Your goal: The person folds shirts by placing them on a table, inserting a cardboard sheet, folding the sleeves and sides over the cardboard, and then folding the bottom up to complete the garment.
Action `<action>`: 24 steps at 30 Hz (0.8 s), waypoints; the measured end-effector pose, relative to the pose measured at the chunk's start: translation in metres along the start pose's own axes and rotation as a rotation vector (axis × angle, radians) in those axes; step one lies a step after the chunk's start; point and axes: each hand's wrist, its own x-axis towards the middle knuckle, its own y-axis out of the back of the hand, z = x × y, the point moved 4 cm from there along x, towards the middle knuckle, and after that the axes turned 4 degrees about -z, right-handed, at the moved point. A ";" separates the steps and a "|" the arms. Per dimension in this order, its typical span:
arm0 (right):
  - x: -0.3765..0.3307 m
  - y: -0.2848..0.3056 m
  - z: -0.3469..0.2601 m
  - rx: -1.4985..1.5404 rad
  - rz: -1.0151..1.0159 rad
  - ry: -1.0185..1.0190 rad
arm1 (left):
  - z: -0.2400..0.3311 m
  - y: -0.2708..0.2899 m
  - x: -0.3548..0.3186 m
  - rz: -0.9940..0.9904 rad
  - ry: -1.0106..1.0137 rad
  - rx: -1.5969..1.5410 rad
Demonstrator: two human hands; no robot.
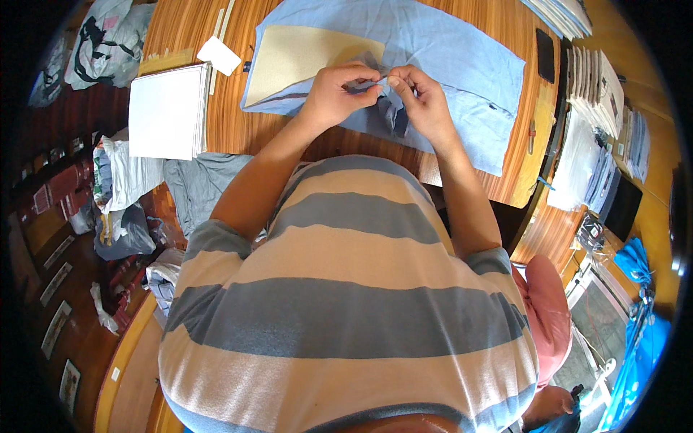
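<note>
A light blue cloth (462,65) is spread over the striped wooden table in front of me. On its left part lies a flat beige panel (303,54), with a dark strip running along its near edge toward my hands. My left hand (339,94) is closed in a pinch, with dark material showing between its fingers. Close beside it, my right hand (422,101) pinches a bunched fold of the blue cloth. Its darker blue-grey end (395,121) hangs down between my hands toward the table edge. Anything small at my fingertips is too fine to make out.
A stack of white paper (167,112) and a white card (219,56) are at the left. A black phone (545,55) and a small tool (532,137) lie at the right, beside paper stacks (595,83). Another person's pink-clad leg (545,310) is behind on the right.
</note>
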 end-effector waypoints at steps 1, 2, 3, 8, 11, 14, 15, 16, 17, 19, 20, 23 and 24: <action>-0.002 -0.001 0.002 0.032 0.033 0.042 | -0.002 -0.001 0.001 -0.016 0.018 -0.038; -0.003 -0.004 0.008 0.095 0.033 0.036 | -0.003 -0.001 0.001 -0.033 0.035 -0.076; -0.004 -0.006 0.016 0.158 0.034 0.030 | -0.005 -0.002 0.002 -0.050 0.052 -0.114; -0.004 -0.006 0.014 0.173 0.012 -0.058 | 0.004 0.008 0.009 -0.104 -0.197 0.082; -0.004 -0.009 0.008 0.075 0.097 -0.025 | 0.008 0.013 0.011 -0.158 -0.125 0.067; -0.010 -0.017 0.001 -0.070 0.211 0.051 | 0.003 0.016 0.011 -0.198 -0.098 -0.012; -0.011 -0.021 0.005 -0.003 0.223 0.029 | 0.000 0.016 0.013 -0.211 -0.101 -0.042; -0.012 -0.026 0.009 0.069 0.237 0.002 | -0.002 0.015 0.014 -0.262 -0.125 -0.052; -0.011 -0.028 0.012 0.109 0.236 -0.024 | -0.004 0.014 0.016 -0.312 -0.148 -0.062; -0.006 -0.031 0.020 0.191 0.242 -0.077 | 0.001 0.005 0.015 -0.387 -0.213 -0.066; -0.007 -0.032 0.016 0.194 0.220 -0.013 | 0.012 -0.009 0.013 -0.412 -0.255 -0.066; -0.007 -0.023 0.012 0.160 0.239 0.086 | 0.010 -0.010 0.016 -0.284 -0.191 -0.075; -0.009 -0.009 0.023 0.122 0.308 0.045 | 0.003 -0.003 0.015 -0.266 -0.075 -0.089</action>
